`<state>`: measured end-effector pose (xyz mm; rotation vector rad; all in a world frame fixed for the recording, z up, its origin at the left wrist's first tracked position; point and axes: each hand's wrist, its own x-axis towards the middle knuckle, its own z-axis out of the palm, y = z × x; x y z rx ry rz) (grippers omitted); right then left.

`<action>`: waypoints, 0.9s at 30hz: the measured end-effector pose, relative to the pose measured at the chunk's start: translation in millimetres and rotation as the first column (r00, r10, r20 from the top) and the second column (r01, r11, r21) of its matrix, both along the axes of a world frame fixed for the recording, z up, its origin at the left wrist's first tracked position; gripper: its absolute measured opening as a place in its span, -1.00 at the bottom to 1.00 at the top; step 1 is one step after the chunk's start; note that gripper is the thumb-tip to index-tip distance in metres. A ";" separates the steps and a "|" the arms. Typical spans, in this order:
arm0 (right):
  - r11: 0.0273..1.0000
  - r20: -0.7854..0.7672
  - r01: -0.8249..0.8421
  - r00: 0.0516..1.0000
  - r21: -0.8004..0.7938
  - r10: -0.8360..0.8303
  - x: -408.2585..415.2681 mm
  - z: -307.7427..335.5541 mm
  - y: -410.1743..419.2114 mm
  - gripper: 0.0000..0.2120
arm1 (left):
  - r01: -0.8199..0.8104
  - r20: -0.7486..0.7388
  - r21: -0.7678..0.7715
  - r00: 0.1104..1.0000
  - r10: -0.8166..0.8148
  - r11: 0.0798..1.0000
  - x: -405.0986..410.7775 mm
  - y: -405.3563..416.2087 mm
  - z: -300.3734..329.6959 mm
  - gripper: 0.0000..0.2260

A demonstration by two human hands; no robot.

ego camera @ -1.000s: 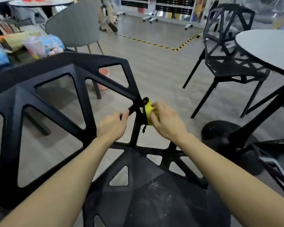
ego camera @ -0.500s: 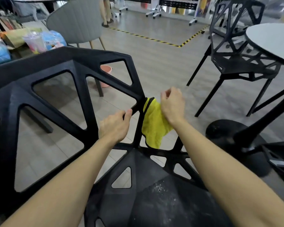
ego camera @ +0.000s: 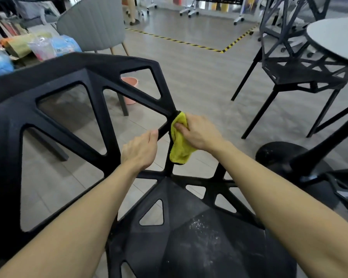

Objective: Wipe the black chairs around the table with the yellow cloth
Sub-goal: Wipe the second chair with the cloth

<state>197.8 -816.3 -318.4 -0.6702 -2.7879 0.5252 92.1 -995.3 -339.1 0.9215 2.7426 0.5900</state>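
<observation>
Right hand [ego camera: 201, 133] holds the yellow cloth [ego camera: 179, 143] bunched against the outer strut of the near black chair [ego camera: 72, 81], at the corner where the backrest frame angles down toward the seat; its thumb presses into the cloth and its fingers curl round it. The lower part of the cloth hangs loose beside the strut. Left hand [ego camera: 139, 149] grips the same chair just beside the cloth, fingers wrapped round a diagonal bar of the backrest and thumb lying along the bar. The chair's open triangular frame fills the left of the view, and its seat, in the foreground between the two forearms, carries pale dusty specks. A second black chair [ego camera: 301, 71] of the same pattern stands well apart to the right, pushed up to a round grey tabletop [ego camera: 335, 39] on a black pedestal base [ego camera: 279, 157]. Beyond the near chair stand a grey upholstered chair [ego camera: 92, 23] and a pink bucket [ego camera: 130, 83] on the wood-look floor [ego camera: 199, 77], which bears a line of yellow-and-black tape [ego camera: 189, 44].
</observation>
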 end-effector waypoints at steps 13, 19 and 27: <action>0.965 -0.505 0.126 0.832 -0.229 -0.229 -9.9 26.5 -40.1 -0.74 | 0.007 0.020 0.019 1.000 -0.007 1.000 -5.0 1.1 -2.5 -0.64; 0.960 -0.082 0.205 0.971 -0.190 -0.224 28.7 -5.1 -1.6 -0.65 | 0.034 0.031 0.037 0.999 -0.035 0.999 -3.5 1.7 -5.9 -0.54; 0.975 -0.178 0.221 0.958 -0.040 -0.224 11.5 -4.7 -26.7 -0.68 | 0.023 -0.012 0.020 1.000 -0.023 1.000 -3.8 2.3 -5.4 -0.53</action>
